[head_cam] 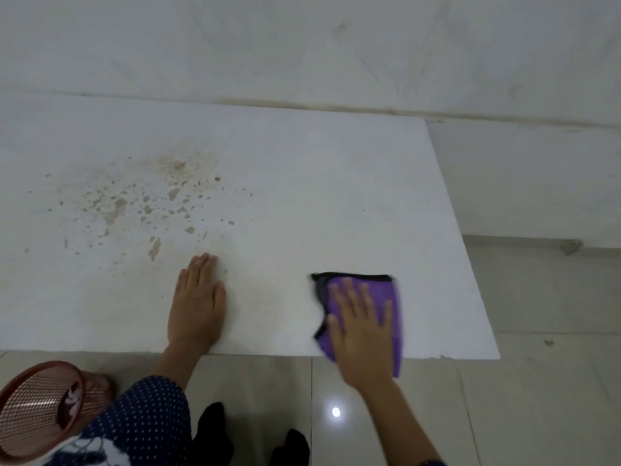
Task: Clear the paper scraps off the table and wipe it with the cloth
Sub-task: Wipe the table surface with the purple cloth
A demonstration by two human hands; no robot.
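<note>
A white table (pixel 302 183) fills the middle of the view, with brownish stains and chipped spots (pixel 144 203) on its left half. A purple cloth (pixel 389 297) with a dark edge lies at the table's near right edge, its lower part hanging over the edge. My right hand (pixel 361 331) presses flat on the cloth with straight, spread fingers and looks blurred. My left hand (pixel 198 304) rests flat on the bare tabletop near the front edge, fingers together. I see no paper scraps on the table.
A reddish mesh wastebasket (pixel 40 408) stands on the tiled floor at the lower left, beside my dotted sleeve. The table's right edge ends at about two thirds across; beyond it is floor and a white wall. My dark-socked feet are below the table edge.
</note>
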